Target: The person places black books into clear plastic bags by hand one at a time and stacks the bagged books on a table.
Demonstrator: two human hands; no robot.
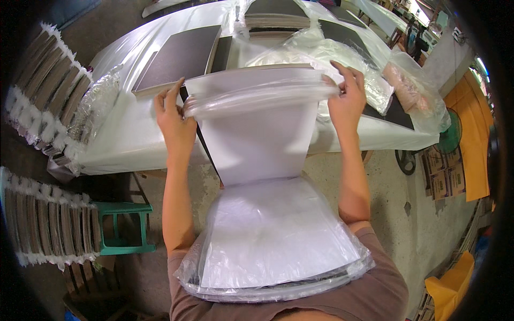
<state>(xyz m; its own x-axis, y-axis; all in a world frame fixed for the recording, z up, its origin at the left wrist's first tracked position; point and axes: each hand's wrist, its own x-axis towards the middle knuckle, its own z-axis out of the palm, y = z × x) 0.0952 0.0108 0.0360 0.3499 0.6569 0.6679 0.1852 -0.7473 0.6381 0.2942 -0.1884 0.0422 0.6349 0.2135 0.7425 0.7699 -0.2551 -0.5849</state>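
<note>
A white flat board (257, 144) with a dark left edge leans from my lap up against the table's near edge. Across its upper part runs a bunched band of clear plastic bag (257, 96). My left hand (178, 115) pinches the band's left end at the board's upper left corner. At the opposite end my right hand (348, 95) grips the same plastic, its index finger raised and its fingertips blurred. On my lap lies a pile of white-faced boards in clear plastic (278, 235). What lies under the pile's top layer is mostly hidden.
The white-covered table (128, 152) carries a dark board stack (182, 59), another dark stack (276, 16), loose clear plastic bags (321, 48) and a bagged pinkish bundle (409, 88). Plastic-wrapped stacks (51, 88) and a green stool (126, 227) stand left; boxes (444, 174) sit right.
</note>
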